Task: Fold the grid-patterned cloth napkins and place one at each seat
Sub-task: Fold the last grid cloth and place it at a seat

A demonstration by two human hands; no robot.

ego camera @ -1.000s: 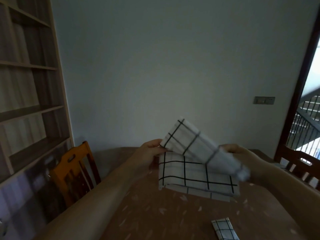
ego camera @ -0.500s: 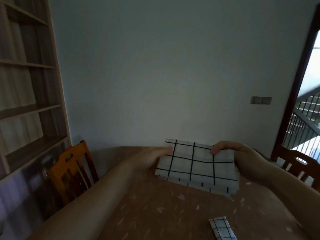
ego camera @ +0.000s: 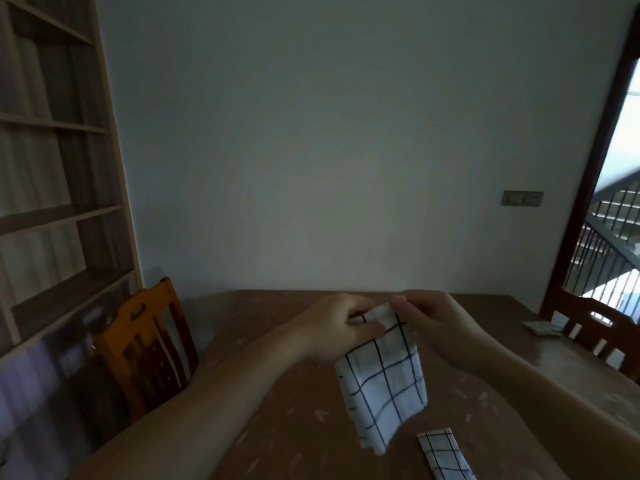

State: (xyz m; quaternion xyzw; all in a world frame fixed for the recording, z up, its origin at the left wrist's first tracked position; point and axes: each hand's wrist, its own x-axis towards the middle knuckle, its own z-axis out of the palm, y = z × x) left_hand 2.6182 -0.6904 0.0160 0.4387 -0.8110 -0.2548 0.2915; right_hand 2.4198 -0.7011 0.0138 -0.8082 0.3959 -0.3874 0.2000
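A white napkin with a black grid (ego camera: 382, 382) hangs folded above the brown table (ego camera: 277, 427), lifted by its top edge. My left hand (ego camera: 337, 325) pinches the top left corner and my right hand (ego camera: 433, 320) pinches the top right corner; the two hands are close together. A second grid napkin (ego camera: 441, 452), folded into a narrow strip, lies on the table at the bottom edge of the view. Another folded napkin (ego camera: 542, 328) lies at the far right of the table, in front of a chair.
An orange wooden chair (ego camera: 145, 344) stands at the table's left side beside a tall shelf unit (ego camera: 52, 202). A dark wooden chair (ego camera: 602, 327) stands at the right side, near an open doorway with a railing. The wall runs along the table's far edge.
The napkin lay flat under both hands half a second ago. Now it is lifted off the table and hangs down, with my hands drawn together at its top edge.
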